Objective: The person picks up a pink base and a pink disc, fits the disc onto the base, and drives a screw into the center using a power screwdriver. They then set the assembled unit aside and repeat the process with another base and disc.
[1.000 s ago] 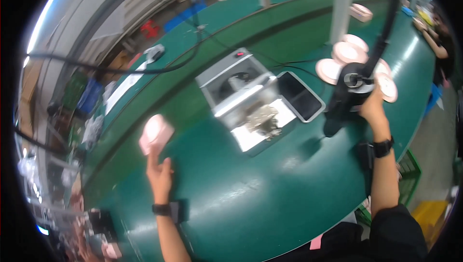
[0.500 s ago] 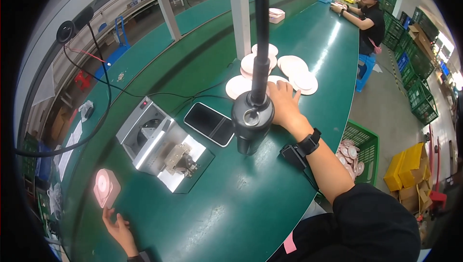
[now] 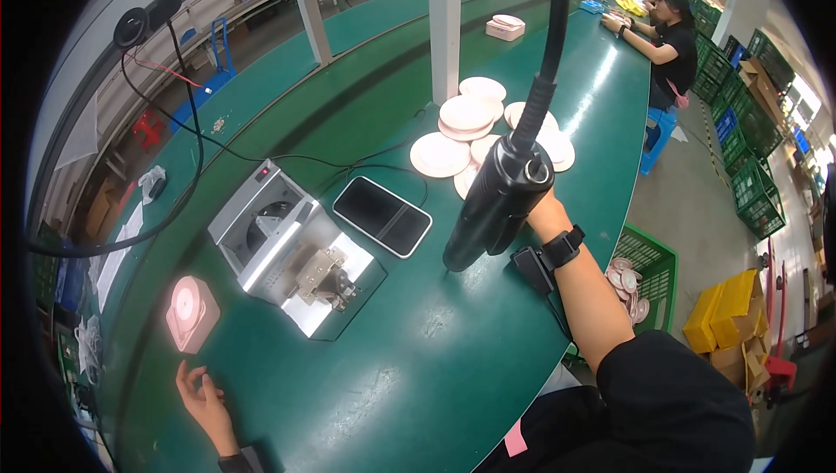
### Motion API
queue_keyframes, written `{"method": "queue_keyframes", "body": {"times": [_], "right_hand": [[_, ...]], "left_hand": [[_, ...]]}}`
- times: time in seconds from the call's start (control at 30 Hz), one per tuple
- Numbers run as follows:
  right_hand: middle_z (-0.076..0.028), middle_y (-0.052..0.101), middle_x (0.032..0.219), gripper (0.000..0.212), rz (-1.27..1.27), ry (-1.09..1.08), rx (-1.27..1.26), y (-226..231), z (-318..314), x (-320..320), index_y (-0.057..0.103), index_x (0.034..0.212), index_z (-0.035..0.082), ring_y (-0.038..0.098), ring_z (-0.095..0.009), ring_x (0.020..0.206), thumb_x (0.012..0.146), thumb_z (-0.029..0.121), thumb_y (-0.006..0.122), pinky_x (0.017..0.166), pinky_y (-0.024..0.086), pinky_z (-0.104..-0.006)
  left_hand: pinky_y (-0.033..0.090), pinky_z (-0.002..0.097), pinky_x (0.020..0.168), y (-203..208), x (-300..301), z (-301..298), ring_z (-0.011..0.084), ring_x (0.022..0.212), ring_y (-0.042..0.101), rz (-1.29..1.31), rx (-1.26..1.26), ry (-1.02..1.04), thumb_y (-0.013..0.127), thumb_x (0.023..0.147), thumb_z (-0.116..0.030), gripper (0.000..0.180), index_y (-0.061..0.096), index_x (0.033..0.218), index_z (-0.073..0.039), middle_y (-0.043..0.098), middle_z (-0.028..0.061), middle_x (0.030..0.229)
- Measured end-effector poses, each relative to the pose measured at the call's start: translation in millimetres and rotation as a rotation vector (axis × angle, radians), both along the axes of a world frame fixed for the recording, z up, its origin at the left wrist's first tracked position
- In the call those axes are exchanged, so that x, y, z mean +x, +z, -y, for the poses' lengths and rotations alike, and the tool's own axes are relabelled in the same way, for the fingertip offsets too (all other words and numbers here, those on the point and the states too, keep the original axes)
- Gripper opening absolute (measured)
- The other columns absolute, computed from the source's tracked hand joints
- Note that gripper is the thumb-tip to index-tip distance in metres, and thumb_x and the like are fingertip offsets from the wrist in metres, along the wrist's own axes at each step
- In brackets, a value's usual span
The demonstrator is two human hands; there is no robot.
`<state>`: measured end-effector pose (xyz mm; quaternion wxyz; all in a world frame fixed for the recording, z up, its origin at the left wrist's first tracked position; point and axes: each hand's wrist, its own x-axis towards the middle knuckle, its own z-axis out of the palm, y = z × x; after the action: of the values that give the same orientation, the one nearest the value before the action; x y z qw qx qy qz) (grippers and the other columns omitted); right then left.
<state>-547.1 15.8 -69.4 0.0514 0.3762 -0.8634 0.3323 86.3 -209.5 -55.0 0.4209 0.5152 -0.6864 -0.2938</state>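
My left hand (image 3: 205, 403) rests above the green bench at the lower left, fingers loosely bent and apart, holding nothing. Just beyond its fingertips lies a pale pink block-shaped part (image 3: 192, 320) with a round disc on top. My right arm reaches forward to a loose group of pale pink round discs (image 3: 440, 154), some stacked. Of my right hand (image 3: 543, 217) only the part by the wrist shows. A black cylindrical tool (image 3: 496, 203), hanging from a black cable, hides its fingers and whatever they touch.
Left of the tool are a phone (image 3: 381, 216) and a grey metal fixture (image 3: 300, 251) with cables behind. A green crate (image 3: 657, 281) of pink discs stands beyond the bench's right edge. Another pink part (image 3: 505, 30) lies farther back. A seated co-worker (image 3: 672, 55) works at the far right.
In the picture, the hanging tool has shifted right and tilted, and now covers my right hand's fingers. My left hand has drawn slightly away from the pink part. The view has shifted a little.
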Motion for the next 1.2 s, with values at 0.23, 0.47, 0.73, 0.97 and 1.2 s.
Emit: {"method": "queue_keyframes", "body": {"times": [0.23,0.47,0.73,0.97,1.2], "right_hand": [[-0.016,0.07,0.116,0.046,0.096,-0.039,-0.069,20.3,-5.7,26.0,0.073,0.113,0.005,0.061,-0.035,0.117,0.082,0.038,0.08,0.102,0.044,-0.0517],[-0.024,0.058,0.133,0.083,0.213,-0.033,-0.167,-18.8,5.0,-3.6,0.054,0.138,-0.001,0.049,-0.039,0.131,0.078,0.05,0.08,0.109,0.032,-0.0665],[-0.028,0.055,0.135,0.096,-0.025,-0.019,0.039,-13.6,0.3,-3.7,0.049,0.143,-0.001,0.043,-0.044,0.136,0.074,0.057,0.081,0.109,0.021,-0.0748],[-0.026,0.057,0.13,0.089,-0.091,-0.097,-0.028,38.7,-3.6,41.4,0.06,0.132,0.001,0.05,-0.042,0.126,0.068,0.056,0.085,0.109,0.03,-0.065],[-0.01,0.062,0.131,0.067,-0.097,0.36,-0.134,28.2,-26.9,62.8,0.051,0.143,0.003,0.059,-0.02,0.122,0.087,0.018,0.082,0.108,0.047,-0.0382]], "left_hand": [[0.037,0.0168,0.053,-2.8,6.1,2.2,0.0024,0.063,0.05,0.014,0.013,0.002,0.06,0.103,-0.014,0.048,0.046,0.148,-0.006,0.067,0.0023,0.107],[0.036,0.0163,0.053,-0.7,0.1,0.3,0.0017,0.063,0.049,0.005,0.017,-0.012,0.06,0.104,-0.014,0.045,0.047,0.146,-0.005,0.068,0.0005,0.104],[0.037,0.0162,0.054,-2.6,3.5,2.7,0.0033,0.064,0.051,-0.006,0.033,-0.013,0.059,0.102,-0.011,0.044,0.048,0.145,-0.005,0.066,0.0032,0.105],[0.036,0.0165,0.054,0.7,5.8,0.4,0.0019,0.065,0.05,0.027,0.021,-0.005,0.059,0.104,-0.014,0.044,0.048,0.145,-0.004,0.067,0.0,0.103],[0.036,0.0167,0.054,-2.3,4.4,1.6,0.002,0.065,0.05,0.009,0.011,-0.014,0.059,0.104,-0.016,0.043,0.049,0.145,-0.005,0.068,-0.0005,0.103]]}}
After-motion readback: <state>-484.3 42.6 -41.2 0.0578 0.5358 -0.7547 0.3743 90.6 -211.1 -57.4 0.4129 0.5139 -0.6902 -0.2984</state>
